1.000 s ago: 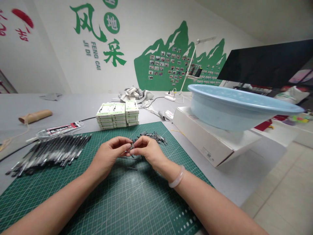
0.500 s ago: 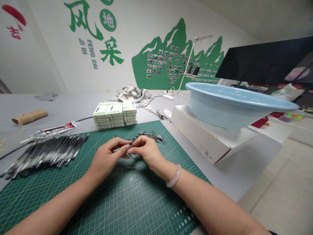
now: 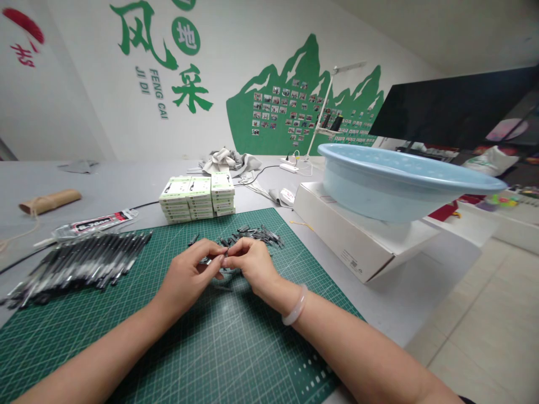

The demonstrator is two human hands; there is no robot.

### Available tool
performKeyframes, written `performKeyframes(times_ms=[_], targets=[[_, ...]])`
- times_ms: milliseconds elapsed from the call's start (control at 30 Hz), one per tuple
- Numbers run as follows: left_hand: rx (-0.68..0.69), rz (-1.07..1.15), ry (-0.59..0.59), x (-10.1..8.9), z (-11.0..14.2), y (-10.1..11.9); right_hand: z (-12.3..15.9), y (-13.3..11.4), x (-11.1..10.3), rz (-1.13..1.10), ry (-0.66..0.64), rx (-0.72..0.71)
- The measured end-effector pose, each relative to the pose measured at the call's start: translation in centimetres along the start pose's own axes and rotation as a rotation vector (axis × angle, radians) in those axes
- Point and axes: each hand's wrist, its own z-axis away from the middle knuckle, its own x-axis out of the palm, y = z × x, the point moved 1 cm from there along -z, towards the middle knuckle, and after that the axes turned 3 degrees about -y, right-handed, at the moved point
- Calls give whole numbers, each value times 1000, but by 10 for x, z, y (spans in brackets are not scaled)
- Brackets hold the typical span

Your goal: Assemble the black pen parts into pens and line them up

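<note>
My left hand [image 3: 191,275] and my right hand [image 3: 248,262] meet over the green cutting mat [image 3: 202,342], fingertips pinched together on a small dark pen part that I can barely make out. A scatter of small dark pen parts [image 3: 252,234] lies on the mat just beyond my fingers. A row of black pens [image 3: 80,264] lies on the mat's left side. A pale bangle [image 3: 295,306] is on my right wrist.
Stacks of green-and-white boxes [image 3: 197,196] stand behind the mat. A glue tube [image 3: 90,223] and a cardboard roll [image 3: 49,201] lie at the left. A light blue basin [image 3: 400,179] rests on a white box [image 3: 357,238] at the right, near the table edge. Cloth and cables lie farther back.
Both hands have dropped slightly toward the mat, still pinched together on the small part. The camera view has shifted a little to the right.
</note>
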Motion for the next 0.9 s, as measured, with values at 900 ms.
performKeyframes(times_ms=[900], targets=[[-104, 179, -45, -9, -3, 4, 2, -10, 0, -28, -127, -11]])
